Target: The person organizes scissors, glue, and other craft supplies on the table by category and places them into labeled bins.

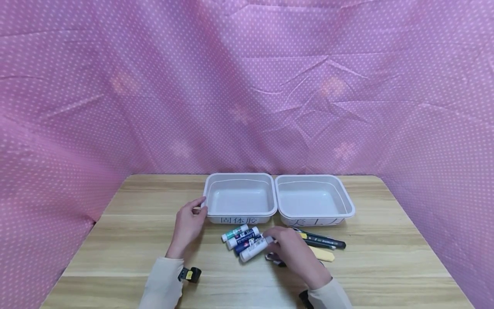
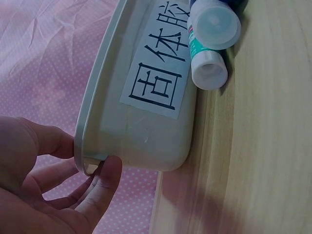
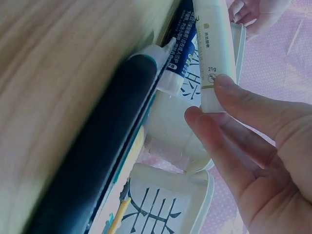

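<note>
My left hand point(image 1: 189, 225) grips the near left corner of the left white plastic box point(image 2: 141, 139), with thumb and fingers on its rim. My right hand point(image 1: 295, 253) pinches one end of a white glue stick point(image 3: 217, 53) between thumb and fingertip. In the head view that stick lies in front of other glue sticks: a dark blue one point(image 1: 241, 248), a white-and-blue one point(image 1: 242, 238) and a green-and-white one point(image 1: 234, 232). Partly hidden by the right hand are several utility knives, among them a black one point(image 1: 328, 241) and a pale yellow one point(image 1: 323, 254).
A second white box point(image 1: 314, 216) stands right beside the first. Both carry printed paper labels on their front walls. The wooden table point(image 1: 386, 257) ends at the back against a pink dotted cloth point(image 1: 247, 107), which also hangs at both sides.
</note>
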